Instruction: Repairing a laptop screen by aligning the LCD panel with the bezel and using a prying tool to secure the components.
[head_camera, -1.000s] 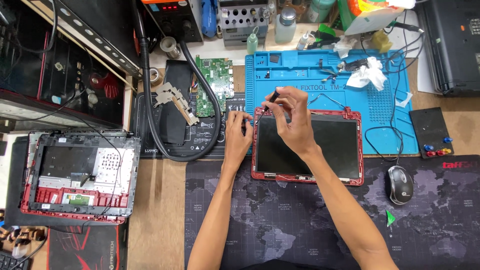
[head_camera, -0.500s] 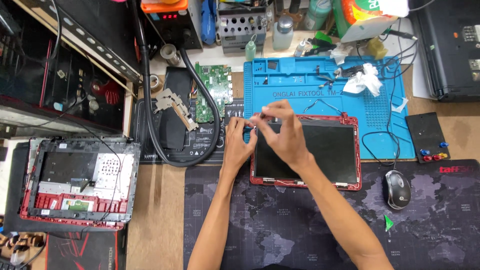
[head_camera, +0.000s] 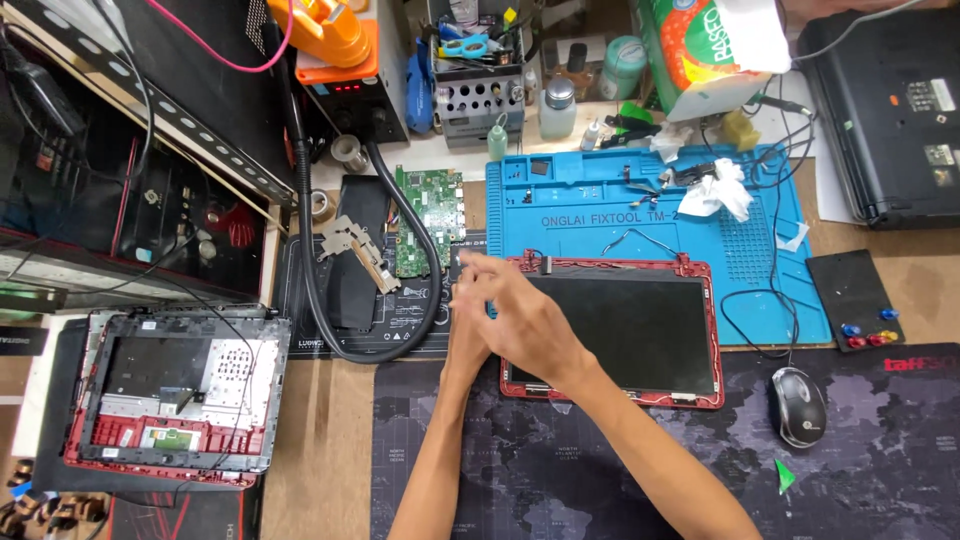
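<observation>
A wooden bench (head_camera: 320, 440) fills the view from above, its light brown top showing bare in strips between the mats. The blue work mat (head_camera: 600, 205) serves as landmark. Below it a dark desk mat (head_camera: 560, 470) printed with a pale world map covers the near part of the bench. To its left lies a black mat (head_camera: 340, 335) with white line drawings. Further left stands an open black cabinet (head_camera: 110, 170). Light is even and bright, with soft shadows. No wall, floor or window shows.

arms: two, bare to the elbow | sleeves: none | hands (head_camera: 520, 320): bare, no gloves or rings
</observation>
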